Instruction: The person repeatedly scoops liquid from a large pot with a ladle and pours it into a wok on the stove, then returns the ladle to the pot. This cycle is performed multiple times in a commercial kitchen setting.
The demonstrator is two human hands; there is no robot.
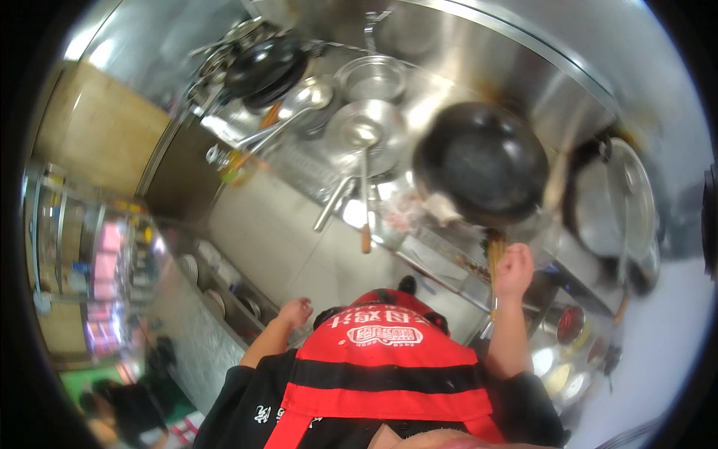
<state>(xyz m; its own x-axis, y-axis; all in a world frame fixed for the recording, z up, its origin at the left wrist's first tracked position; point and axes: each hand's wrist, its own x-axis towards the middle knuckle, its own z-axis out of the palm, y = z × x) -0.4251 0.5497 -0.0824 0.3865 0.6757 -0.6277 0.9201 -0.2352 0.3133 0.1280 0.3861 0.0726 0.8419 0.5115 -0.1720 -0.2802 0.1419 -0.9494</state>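
My left hand [296,312] hangs beside the red apron [387,348] with its fingers loosely bent and nothing visible in it. My right hand [515,270] is by the front of the stove, its fingers curled. Right against it, on its left side, is a bamboo wok brush [496,252]; blur hides whether the fingers grip it. Just beyond that hand, a black wok [482,163] sits on the stove, and its inside looks bare. A pale folded cloth [442,209] lies at the wok's near left rim.
Left of the wok, a ladle [364,224] rests in a metal strainer [342,129]. More dark woks [266,70] are stacked farther left. A large pan [606,196] stands right, above seasoning containers [566,348]. Behind me runs a steel counter [190,320]; another person [129,409] is at lower left.
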